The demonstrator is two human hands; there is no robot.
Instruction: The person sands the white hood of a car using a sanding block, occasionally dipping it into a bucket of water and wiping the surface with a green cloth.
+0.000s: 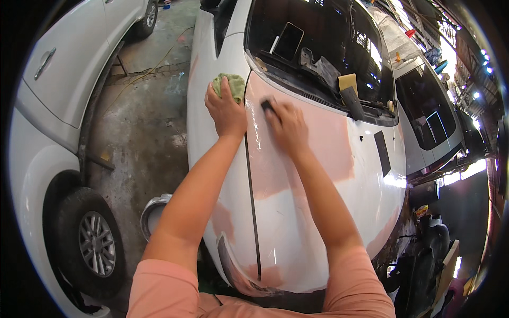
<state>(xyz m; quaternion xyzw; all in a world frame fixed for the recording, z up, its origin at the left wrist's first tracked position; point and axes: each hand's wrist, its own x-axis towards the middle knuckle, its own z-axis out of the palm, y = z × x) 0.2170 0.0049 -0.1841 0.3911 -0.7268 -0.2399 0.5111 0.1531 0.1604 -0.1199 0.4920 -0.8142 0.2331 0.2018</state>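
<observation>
On the white car hood (297, 233), which carries broad pinkish patches, both hands work near the windscreen (318, 47). The left hand (227, 110) lies flat on the fender beside the hood seam, its fingers pressing down on a green cloth (231, 85) bunched beneath them. The right hand (286, 124) rests on a pink patch just across the seam, fingers curled over a small dark sanding block (266, 105) held against the panel. A yellow sponge (348, 80) and another dark block (352, 102) lie by the wipers. A second white car (58, 106) stands to the left.
</observation>
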